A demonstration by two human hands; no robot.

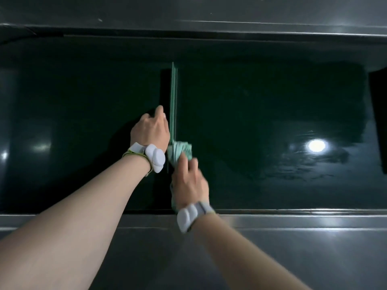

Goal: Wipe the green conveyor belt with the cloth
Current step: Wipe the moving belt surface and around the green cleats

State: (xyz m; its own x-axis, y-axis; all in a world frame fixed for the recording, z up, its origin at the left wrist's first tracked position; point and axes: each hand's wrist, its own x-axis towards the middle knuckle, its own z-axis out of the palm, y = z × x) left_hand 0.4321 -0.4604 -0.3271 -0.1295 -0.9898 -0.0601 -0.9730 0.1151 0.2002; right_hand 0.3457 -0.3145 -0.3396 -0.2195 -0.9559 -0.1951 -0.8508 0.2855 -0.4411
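The dark green conveyor belt (261, 105) fills the middle of the view, glossy and wet-looking on its right half. A thin light green upright cleat (173, 95) crosses the belt from far to near. My left hand (149, 128) lies just left of the cleat, with its thumb against the cleat's side; its fingers bend away behind the back of the hand. My right hand (189, 183) grips a bunched light green cloth (179, 151) and holds it against the near end of the cleat, on its right side. White devices are strapped to both wrists.
A grey metal frame rail (293, 220) runs along the near edge of the belt, and another rail (230, 28) along the far edge. A dark block (379, 114) stands at the belt's right end. A lamp reflection (316, 145) shines on the wet patch.
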